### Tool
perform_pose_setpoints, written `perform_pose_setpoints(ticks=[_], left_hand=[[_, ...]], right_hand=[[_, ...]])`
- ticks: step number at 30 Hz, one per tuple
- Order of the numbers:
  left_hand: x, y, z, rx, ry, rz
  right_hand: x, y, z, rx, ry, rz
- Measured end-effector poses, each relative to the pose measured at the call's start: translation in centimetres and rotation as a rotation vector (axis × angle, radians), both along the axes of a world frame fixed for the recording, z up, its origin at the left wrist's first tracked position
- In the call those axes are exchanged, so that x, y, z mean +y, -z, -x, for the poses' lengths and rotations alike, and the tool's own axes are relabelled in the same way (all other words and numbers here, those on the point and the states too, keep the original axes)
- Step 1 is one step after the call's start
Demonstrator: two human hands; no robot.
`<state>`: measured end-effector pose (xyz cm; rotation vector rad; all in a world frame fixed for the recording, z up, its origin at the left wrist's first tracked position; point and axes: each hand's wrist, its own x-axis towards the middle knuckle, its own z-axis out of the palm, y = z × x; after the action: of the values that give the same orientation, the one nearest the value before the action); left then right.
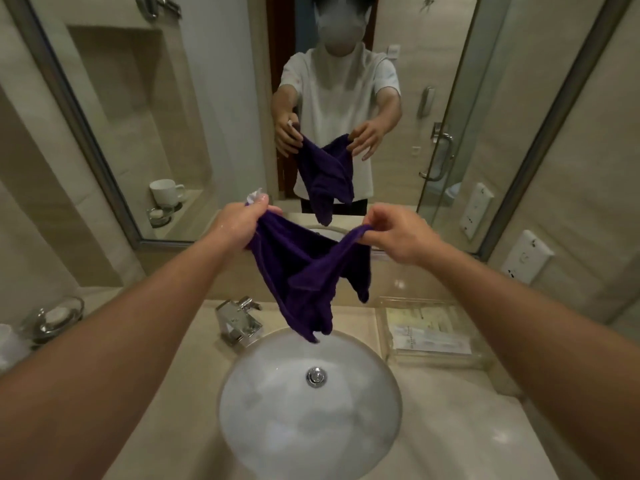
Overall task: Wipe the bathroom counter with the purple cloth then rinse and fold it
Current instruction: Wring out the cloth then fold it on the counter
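Head view looks down past two bare forearms at a purple cloth (304,271) held up in the air above a round white sink (263,420). The left hand (242,225) is closed on one upper corner of the cloth, where a small white tag (255,196) sticks out above the fingers. The right hand (398,233) pinches the other upper corner between thumb and fingers. The two hands are held apart, and the cloth sags between them in crumpled, twisted folds. Its lowest tip hangs over the back rim of the sink, close to the rim, though whether it touches cannot be told.

The sink is set into a pale stone counter (450,420), with a metal drain plug (316,376) in the middle of the bowl. A square chrome tap (239,320) stands on the counter at the sink's back left rim. Toward the back right corner of the counter lies a clear tray (384,327) with paper packets in it. Near the left edge of the counter sits a soap dish (57,318) with a white bar of soap.

A framed mirror (207,98) on the wall behind the counter reflects the person in a light short-sleeved shirt holding the cloth the same way. It also reflects a white mug (167,192).
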<state>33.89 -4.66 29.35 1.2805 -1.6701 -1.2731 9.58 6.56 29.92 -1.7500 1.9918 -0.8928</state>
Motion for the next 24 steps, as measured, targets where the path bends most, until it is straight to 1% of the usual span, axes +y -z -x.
perform_pose_setpoints(ticks=[5,8,9,11,13,14,15,16,17,18,19,20,21,24], left_hand=[[-0.1,-2.1,1.1,0.060,-0.094,0.009],[-0.9,-3.7,1.6,0.066,-0.124,0.047],[-1.2,-4.0,1.6,0.039,-0.133,0.086],[-1.1,-4.8,2.0,-0.094,-0.109,0.222],[-0.4,-5.6,2.9,-0.213,-0.101,0.353],[0.5,-6.2,3.6,-0.208,-0.100,0.410],[1.5,-6.7,4.5,-0.151,-0.075,0.457],[2.5,-7.1,5.4,-0.037,-0.008,0.475],[3.5,-7.5,6.4,0.082,0.104,0.441],[4.7,-7.8,7.4,0.160,0.246,0.371],[5.7,-7.8,8.4,0.195,0.374,0.303],[6.4,-7.7,9.4,0.196,0.457,0.258],[6.9,-7.6,10.3,0.184,0.470,0.246],[6.7,-7.1,11.3,0.130,0.312,0.286]], right_hand=[[0.4,-4.3,1.3,0.090,0.060,0.135],[1.1,-6.8,1.8,0.027,0.106,0.222],[1.3,-7.7,1.7,-0.033,0.101,0.239],[1.7,-9.4,1.2,-0.151,0.072,0.276],[1.4,-11.2,0.4,-0.200,0.083,0.342],[1.1,-12.0,0.0,-0.196,0.100,0.376],[0.8,-12.9,-0.4,-0.180,0.117,0.403],[0.5,-13.7,-0.8,-0.157,0.133,0.426],[0.2,-14.3,-1.1,-0.124,0.147,0.439],[-0.2,-14.9,-1.4,-0.088,0.157,0.443],[-0.5,-15.2,-1.7,-0.049,0.166,0.446],[-0.8,-15.4,-2.0,-0.012,0.181,0.452],[-1.0,-15.5,-2.1,0.021,0.203,0.456],[-0.5,-16.0,-1.5,0.146,0.251,0.490]])
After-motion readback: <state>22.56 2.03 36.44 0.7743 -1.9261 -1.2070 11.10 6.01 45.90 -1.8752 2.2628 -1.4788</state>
